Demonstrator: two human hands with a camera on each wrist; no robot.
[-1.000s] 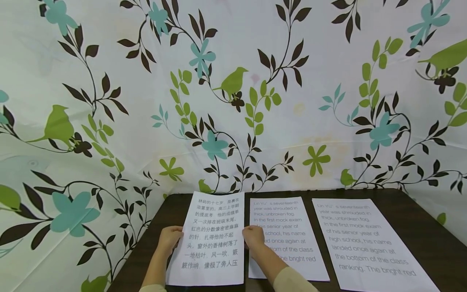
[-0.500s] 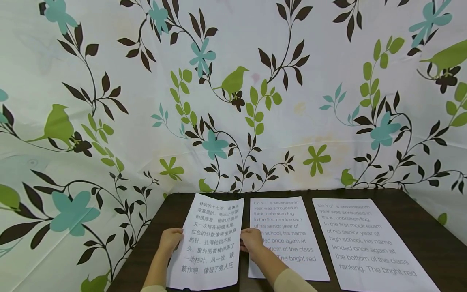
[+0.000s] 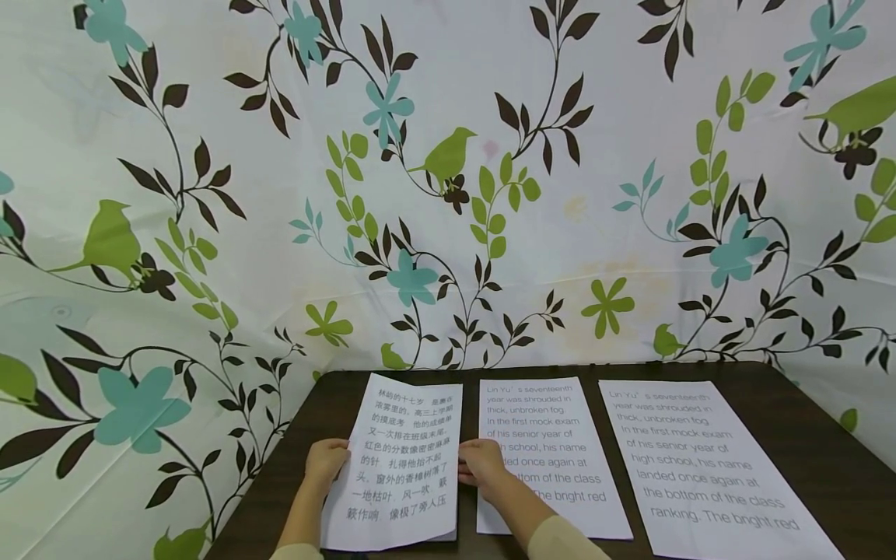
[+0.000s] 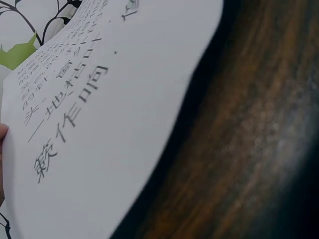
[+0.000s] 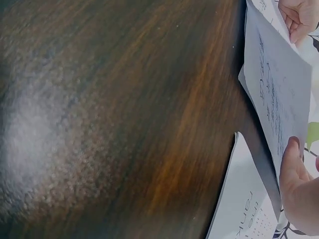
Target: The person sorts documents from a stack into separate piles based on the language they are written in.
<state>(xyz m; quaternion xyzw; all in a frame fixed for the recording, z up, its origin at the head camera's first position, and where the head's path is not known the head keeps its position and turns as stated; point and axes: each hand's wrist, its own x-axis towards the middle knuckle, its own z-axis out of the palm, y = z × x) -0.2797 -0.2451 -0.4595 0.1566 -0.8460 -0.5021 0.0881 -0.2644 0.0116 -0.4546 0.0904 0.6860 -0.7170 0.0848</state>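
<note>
A white sheet of paper (image 3: 399, 474) printed with Chinese characters is held up at a slant over the table's left part, its surface bowed. My left hand (image 3: 327, 460) pinches its left edge; in the left wrist view only a sliver of that hand (image 4: 2, 133) shows. At the right edge my right hand (image 3: 483, 464) grips paper, with the thumb on its face in the right wrist view. Another white sheet (image 3: 444, 537) peeks out beneath at the lower right; whether a hand holds it too is unclear. Most fingers are hidden behind the paper.
To the right, a sheet with English text (image 3: 553, 467) lies flat, partly under my right forearm. A second English sheet (image 3: 707, 467) lies farther right. All rest on a dark wood-grain table (image 3: 763, 385). Behind it hangs a patterned cloth (image 3: 532, 257) with leaves and birds.
The Chinese sheet's far edge has dipped, and its right side has shifted slightly left with my right hand. A second sheet's edge now shows underneath. The English sheets have stayed put.
</note>
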